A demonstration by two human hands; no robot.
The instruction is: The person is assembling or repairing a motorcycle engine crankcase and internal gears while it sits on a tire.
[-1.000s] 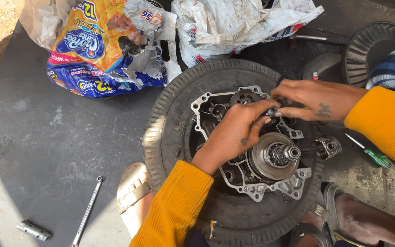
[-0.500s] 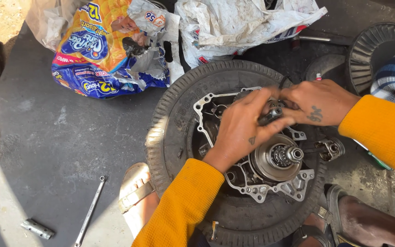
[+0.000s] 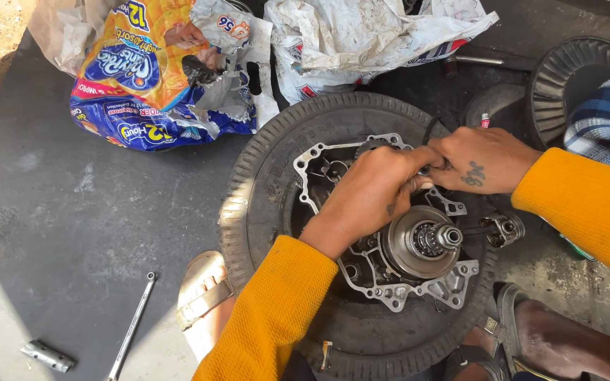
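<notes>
A grey metal engine case (image 3: 397,282) lies flat on a black tyre (image 3: 262,169). A round clutch drum with a splined shaft (image 3: 425,243) stands in its middle. My left hand (image 3: 365,194) and my right hand (image 3: 485,159) meet over the case's upper part, fingers pinched together on a small dark metal part (image 3: 425,169) there. What exactly the fingers grip is mostly hidden by them. Both arms wear orange sleeves.
A long thin wrench (image 3: 132,328) and a short metal socket piece (image 3: 49,355) lie on the dark floor at lower left. Colourful plastic bags (image 3: 150,70) and white sacks (image 3: 361,42) lie behind the tyre. A finned round cover (image 3: 566,77) sits upper right. Sandalled feet (image 3: 202,296) flank the tyre.
Both hands stay on the small part at the top of the case, with the left hand's fingers shifting slightly over it. The view has drifted a little.
</notes>
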